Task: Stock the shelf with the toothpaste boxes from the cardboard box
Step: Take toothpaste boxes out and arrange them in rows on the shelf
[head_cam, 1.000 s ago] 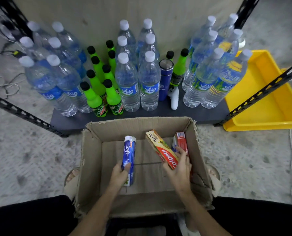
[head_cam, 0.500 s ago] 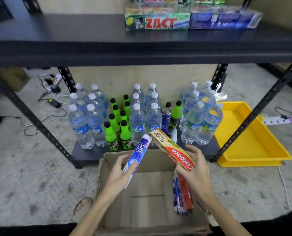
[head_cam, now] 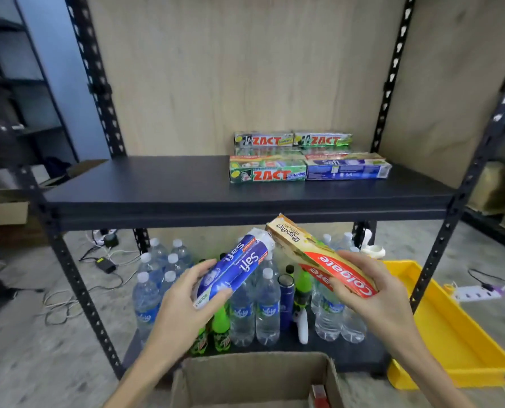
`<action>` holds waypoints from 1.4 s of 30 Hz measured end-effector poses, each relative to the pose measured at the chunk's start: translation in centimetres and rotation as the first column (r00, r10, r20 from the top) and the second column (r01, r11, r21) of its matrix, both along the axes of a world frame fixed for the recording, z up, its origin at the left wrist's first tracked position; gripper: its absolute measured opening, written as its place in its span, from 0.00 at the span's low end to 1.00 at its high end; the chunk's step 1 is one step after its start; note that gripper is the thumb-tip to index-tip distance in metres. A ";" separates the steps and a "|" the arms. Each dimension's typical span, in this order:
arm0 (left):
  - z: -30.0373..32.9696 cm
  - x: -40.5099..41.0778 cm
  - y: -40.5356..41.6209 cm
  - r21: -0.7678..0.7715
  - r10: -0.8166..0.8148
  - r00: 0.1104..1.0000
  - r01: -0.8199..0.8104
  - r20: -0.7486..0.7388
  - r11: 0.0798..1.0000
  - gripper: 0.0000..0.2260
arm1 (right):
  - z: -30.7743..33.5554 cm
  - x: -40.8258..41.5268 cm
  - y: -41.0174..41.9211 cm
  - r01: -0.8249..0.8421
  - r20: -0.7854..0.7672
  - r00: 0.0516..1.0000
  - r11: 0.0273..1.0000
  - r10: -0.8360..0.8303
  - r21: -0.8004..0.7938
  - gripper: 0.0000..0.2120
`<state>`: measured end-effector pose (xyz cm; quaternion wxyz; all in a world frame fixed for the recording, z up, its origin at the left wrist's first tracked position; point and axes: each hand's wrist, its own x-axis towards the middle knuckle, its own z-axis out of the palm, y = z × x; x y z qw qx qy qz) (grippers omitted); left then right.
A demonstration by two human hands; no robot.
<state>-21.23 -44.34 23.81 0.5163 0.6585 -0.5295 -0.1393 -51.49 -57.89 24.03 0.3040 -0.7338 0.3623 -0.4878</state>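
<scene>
Stockroom w/ black metal rack; the shelf [head_cam: 157, 187] already carries several toothpaste boxes [head_cam: 307, 160] at right rear, left side bare. Left hand [head_cam: 180, 307] grips a blue Safi box [head_cam: 233, 269], right hand [head_cam: 375, 293] grips a Colgate box [head_cam: 324, 257], both below the shelf edge, not yet placed. Cardboard box [head_cam: 254, 378] below shows at least one red pack [head_cam: 319, 394] left. Approx. midway, I'd judge.

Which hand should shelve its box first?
Probably the right hand: its Colgate box already reaches the shelf edge, just below the stocked ZACT boxes. The left hand's Safi box sits lower.
</scene>
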 end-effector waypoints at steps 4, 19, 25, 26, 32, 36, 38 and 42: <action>6.1 0.8 -1.4 -0.074 -0.014 0.991 0.024 0.134 0.997 0.24 | 5.2 -1.2 -2.2 -0.040 0.000 0.999 0.997 0.040 -0.065 0.24; 15.7 6.6 -17.7 0.113 -0.200 0.721 0.167 0.663 0.979 0.31 | 15.0 -5.2 -19.4 -0.157 -0.298 0.939 0.985 0.170 0.066 0.23; 14.3 6.9 -21.3 0.013 -0.131 0.676 0.176 0.726 0.984 0.24 | 15.9 -5.5 -25.5 -0.178 -0.454 0.881 0.983 0.134 -0.055 0.19; 14.0 6.9 -21.7 0.001 -0.122 0.680 0.175 0.723 0.985 0.24 | 16.0 -5.3 -26.1 -0.168 -0.486 0.868 0.982 0.105 -0.086 0.21; 13.8 6.9 -22.7 -0.002 -0.075 0.676 0.112 0.733 0.994 0.28 | 14.0 -5.3 -27.2 -0.135 -0.478 0.877 0.983 0.060 -0.124 0.26; 13.7 7.0 -22.7 0.017 -0.072 0.756 0.080 0.651 0.997 0.33 | 13.0 -4.9 -26.4 -0.083 -0.434 0.901 0.989 0.020 -0.125 0.26; 13.7 7.0 -22.7 0.014 -0.084 0.797 0.094 0.598 0.995 0.34 | 13.1 -4.7 -25.9 -0.065 -0.419 0.908 0.990 0.007 -0.123 0.27; 13.8 6.9 -22.6 0.023 -0.126 0.849 0.134 0.513 0.991 0.33 | 13.0 -4.5 -25.1 -0.042 -0.402 0.916 0.992 -0.009 -0.118 0.28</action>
